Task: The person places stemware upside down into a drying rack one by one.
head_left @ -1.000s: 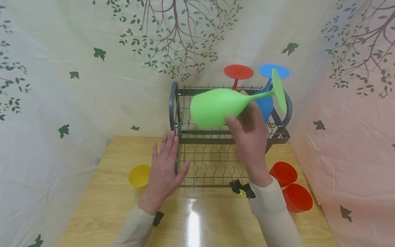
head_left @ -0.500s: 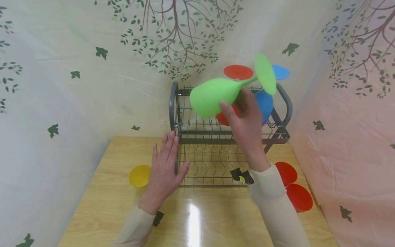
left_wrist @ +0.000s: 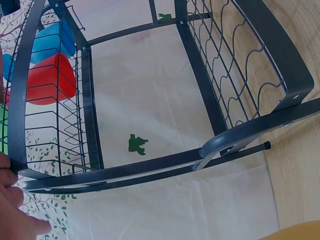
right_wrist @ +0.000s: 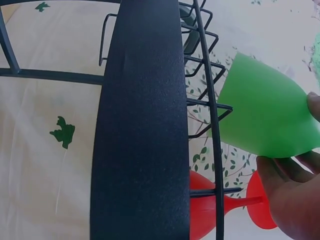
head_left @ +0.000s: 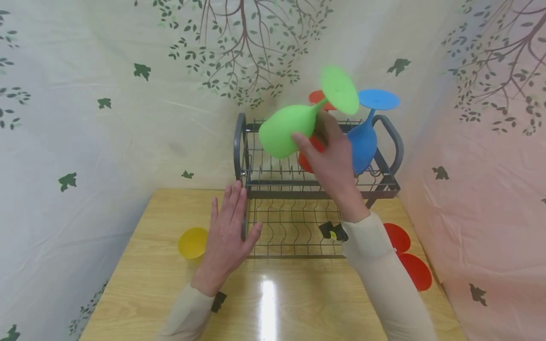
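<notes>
A green plastic wine glass point(head_left: 287, 130), tilted with its foot up and to the right, is gripped round the bowl by my right hand point(head_left: 332, 156) above the rack's upper tier. The right wrist view shows the green bowl point(right_wrist: 265, 107) beside the rack's wires, with fingers beneath it. My left hand point(head_left: 226, 237) lies with straight fingers against the left side of the dark dish rack point(head_left: 281, 194). On the upper tier a blue wine glass point(head_left: 363, 144) stands upside down at the right. A red wine glass point(head_left: 308, 161), also upside down, is partly hidden behind my right hand.
A yellow cup point(head_left: 193, 244) stands on the wooden table point(head_left: 141, 265) left of my left hand. Two red cups point(head_left: 415, 272) stand at the right, partly covered by my right sleeve. The rack's wavy-wired lower tier point(head_left: 294, 227) faces me. A patterned sheet point(head_left: 192, 71) hangs behind.
My right hand has moved up and left with the green wine glass, which has turned from nearly level to foot-up. My left hand has stayed in place.
</notes>
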Demonstrator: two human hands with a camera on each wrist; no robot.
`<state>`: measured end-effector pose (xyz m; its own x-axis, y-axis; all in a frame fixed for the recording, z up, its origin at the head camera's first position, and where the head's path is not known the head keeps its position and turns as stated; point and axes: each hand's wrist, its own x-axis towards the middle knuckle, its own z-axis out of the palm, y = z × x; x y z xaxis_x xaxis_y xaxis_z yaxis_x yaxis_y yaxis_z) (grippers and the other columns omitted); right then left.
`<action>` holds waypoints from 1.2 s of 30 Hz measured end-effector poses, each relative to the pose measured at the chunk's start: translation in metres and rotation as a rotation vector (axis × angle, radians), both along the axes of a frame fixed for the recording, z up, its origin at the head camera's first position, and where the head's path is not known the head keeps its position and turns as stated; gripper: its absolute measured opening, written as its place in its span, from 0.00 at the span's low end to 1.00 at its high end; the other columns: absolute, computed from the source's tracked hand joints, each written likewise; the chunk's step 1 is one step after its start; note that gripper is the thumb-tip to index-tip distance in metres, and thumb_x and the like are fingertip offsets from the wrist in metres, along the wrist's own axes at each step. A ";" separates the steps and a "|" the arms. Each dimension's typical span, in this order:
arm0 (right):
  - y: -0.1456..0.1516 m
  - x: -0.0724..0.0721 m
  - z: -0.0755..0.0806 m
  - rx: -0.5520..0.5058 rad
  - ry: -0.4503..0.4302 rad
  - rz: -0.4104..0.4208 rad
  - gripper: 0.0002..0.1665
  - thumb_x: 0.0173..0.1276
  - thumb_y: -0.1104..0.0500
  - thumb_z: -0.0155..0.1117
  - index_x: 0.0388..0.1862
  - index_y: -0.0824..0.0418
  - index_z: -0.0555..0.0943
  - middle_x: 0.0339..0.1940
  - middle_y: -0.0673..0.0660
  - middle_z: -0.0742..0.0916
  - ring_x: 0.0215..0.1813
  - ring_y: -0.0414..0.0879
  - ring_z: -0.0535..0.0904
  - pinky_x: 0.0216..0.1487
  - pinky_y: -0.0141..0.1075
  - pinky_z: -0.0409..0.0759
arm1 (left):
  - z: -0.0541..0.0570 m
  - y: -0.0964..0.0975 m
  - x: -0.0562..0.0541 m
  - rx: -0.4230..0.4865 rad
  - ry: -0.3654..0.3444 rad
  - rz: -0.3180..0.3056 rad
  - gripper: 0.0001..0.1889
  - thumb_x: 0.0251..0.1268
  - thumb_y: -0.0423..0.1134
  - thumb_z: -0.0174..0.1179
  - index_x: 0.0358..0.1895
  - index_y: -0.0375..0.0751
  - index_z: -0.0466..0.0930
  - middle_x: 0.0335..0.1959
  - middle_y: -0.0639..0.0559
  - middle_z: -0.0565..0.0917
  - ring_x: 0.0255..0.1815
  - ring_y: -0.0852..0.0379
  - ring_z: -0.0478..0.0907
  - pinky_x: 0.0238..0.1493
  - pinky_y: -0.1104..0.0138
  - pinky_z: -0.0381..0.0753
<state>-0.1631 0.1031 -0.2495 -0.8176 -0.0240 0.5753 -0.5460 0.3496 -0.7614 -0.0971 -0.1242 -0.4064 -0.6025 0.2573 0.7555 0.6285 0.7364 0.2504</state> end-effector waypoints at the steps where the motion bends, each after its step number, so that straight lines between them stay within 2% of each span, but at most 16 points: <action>1: 0.000 0.000 0.001 0.011 -0.009 0.003 0.35 0.72 0.53 0.71 0.74 0.60 0.72 0.68 0.55 0.82 0.67 0.45 0.79 0.69 0.35 0.76 | 0.000 0.001 0.002 0.001 0.000 0.003 0.40 0.83 0.60 0.37 0.81 0.29 0.53 0.83 0.36 0.55 0.86 0.46 0.43 0.81 0.40 0.42; 6: 0.003 -0.002 0.002 0.079 -0.071 0.010 0.36 0.72 0.50 0.71 0.75 0.58 0.72 0.68 0.55 0.82 0.67 0.45 0.80 0.70 0.38 0.75 | 0.000 0.006 0.011 -0.002 -0.001 0.020 0.40 0.83 0.60 0.37 0.81 0.29 0.53 0.83 0.36 0.55 0.85 0.45 0.43 0.81 0.40 0.42; 12: 0.003 -0.007 0.002 0.160 -0.121 0.045 0.42 0.72 0.49 0.71 0.80 0.57 0.67 0.71 0.55 0.80 0.71 0.46 0.77 0.71 0.42 0.75 | -0.001 0.008 0.013 -0.011 -0.007 0.028 0.40 0.83 0.60 0.37 0.81 0.30 0.52 0.83 0.36 0.55 0.86 0.45 0.42 0.81 0.40 0.42; 18: 0.001 -0.013 0.003 0.282 -0.109 0.036 0.42 0.71 0.49 0.72 0.80 0.56 0.67 0.73 0.54 0.79 0.72 0.46 0.75 0.73 0.42 0.73 | -0.003 0.009 0.013 -0.010 -0.006 0.031 0.40 0.83 0.60 0.37 0.81 0.29 0.52 0.83 0.36 0.54 0.85 0.43 0.44 0.81 0.40 0.42; 21: -0.001 -0.017 0.004 0.322 -0.111 0.058 0.42 0.72 0.52 0.72 0.80 0.56 0.66 0.74 0.54 0.78 0.74 0.46 0.73 0.73 0.43 0.74 | -0.004 0.010 0.013 -0.006 -0.001 0.033 0.40 0.83 0.60 0.37 0.81 0.29 0.53 0.84 0.39 0.52 0.85 0.43 0.45 0.81 0.41 0.42; 24: -0.001 -0.027 0.003 0.363 -0.133 0.086 0.43 0.72 0.54 0.72 0.81 0.57 0.65 0.75 0.54 0.77 0.75 0.47 0.73 0.72 0.43 0.75 | -0.005 0.013 0.008 -0.009 0.003 0.044 0.40 0.83 0.60 0.37 0.81 0.29 0.53 0.84 0.39 0.52 0.85 0.45 0.43 0.82 0.41 0.42; 29: 0.000 -0.044 0.002 0.432 -0.194 0.116 0.44 0.73 0.54 0.71 0.82 0.59 0.63 0.77 0.56 0.75 0.75 0.50 0.73 0.71 0.44 0.75 | -0.007 0.018 0.000 -0.023 0.000 0.068 0.41 0.83 0.61 0.35 0.81 0.30 0.53 0.82 0.34 0.57 0.85 0.44 0.44 0.82 0.41 0.42; 36: 0.004 -0.064 -0.002 0.494 -0.220 0.143 0.45 0.73 0.52 0.71 0.82 0.57 0.62 0.77 0.55 0.75 0.74 0.50 0.74 0.70 0.44 0.77 | -0.009 0.026 -0.011 -0.037 -0.015 0.097 0.41 0.83 0.62 0.33 0.82 0.30 0.51 0.83 0.35 0.54 0.85 0.42 0.45 0.82 0.42 0.41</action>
